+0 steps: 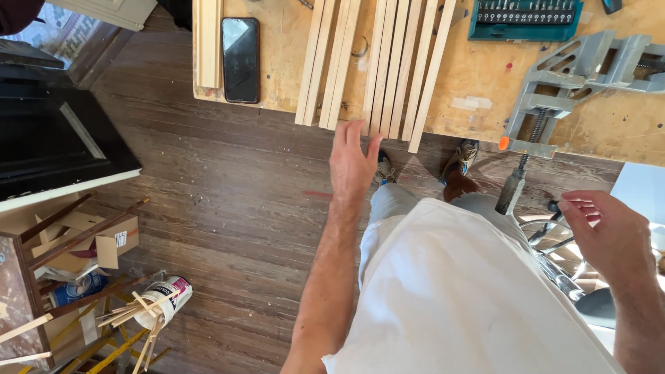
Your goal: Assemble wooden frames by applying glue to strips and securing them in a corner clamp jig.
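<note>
My left hand [353, 163] reaches forward with its fingers apart, its fingertips just below the near ends of several pale wooden strips [402, 66]. The strips lie side by side on a plywood workbench [478, 104] and overhang its front edge. The left hand holds nothing. At the lower right, my right hand [609, 235] hangs at waist height with its fingers loosely curled and nothing in it. It is close to the handle of a grey metal clamp [554, 90] fixed to the bench edge.
A black phone [240, 59] lies on the bench beside more wooden strips [208, 41]. A teal bit set case [524, 19] sits at the back. On the dark plank floor at the left are a black cabinet [55, 145], cardboard boxes [104, 239] and a can holding sticks [163, 298].
</note>
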